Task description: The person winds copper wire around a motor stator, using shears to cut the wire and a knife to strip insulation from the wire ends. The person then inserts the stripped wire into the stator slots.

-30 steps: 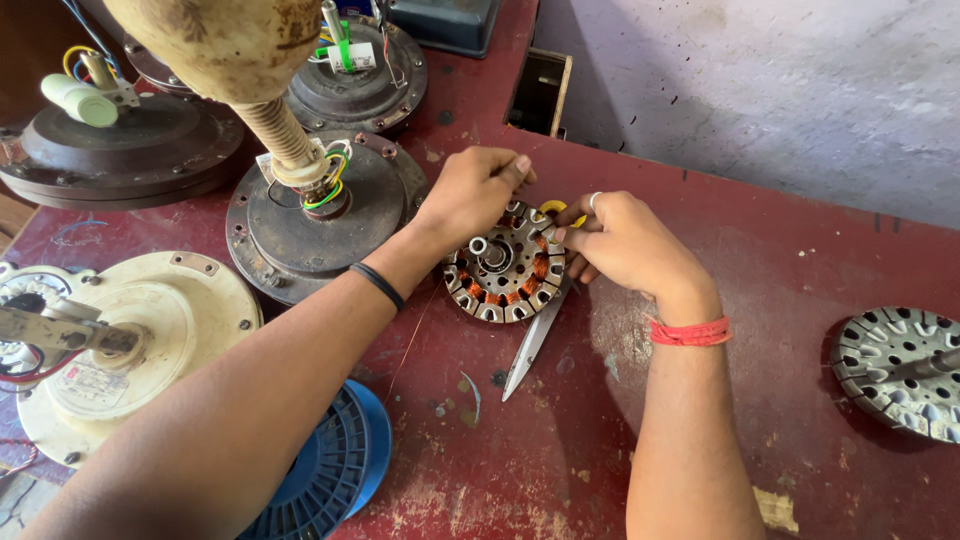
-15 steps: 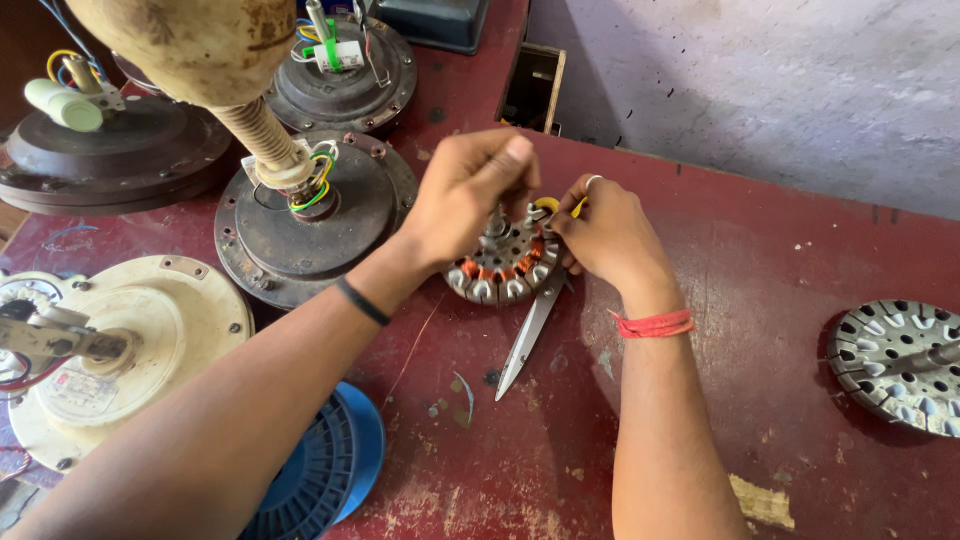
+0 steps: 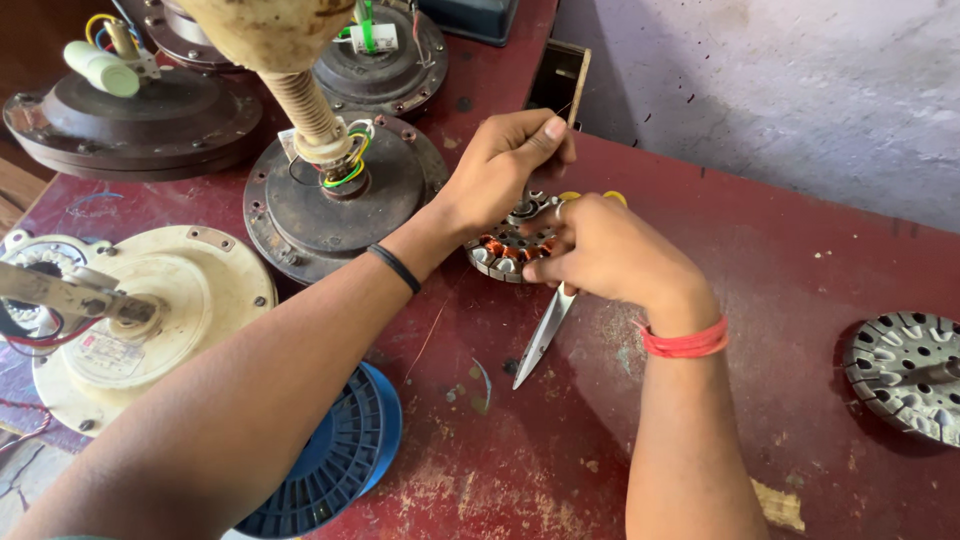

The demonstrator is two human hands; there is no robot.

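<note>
Bright, soft daylight, faint shadows right of the scissors (image 3: 545, 333), sharp focus there, slight stretching toward edges.

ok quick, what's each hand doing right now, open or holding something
Left hand: fingers pinched shut over the copper-wound stator; what they grip cannot be told.
Right hand: curled shut at the stator beside the scissors; whether it holds anything cannot be told.

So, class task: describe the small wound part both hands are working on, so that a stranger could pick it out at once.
Start at the red worktable and find the two hands, left hand and right hand, meeting near its middle. Under them lies the small round stator, scissors just below it. Only it shows copper-orange coils; the fan motor housings around are bigger, closed discs.
</note>
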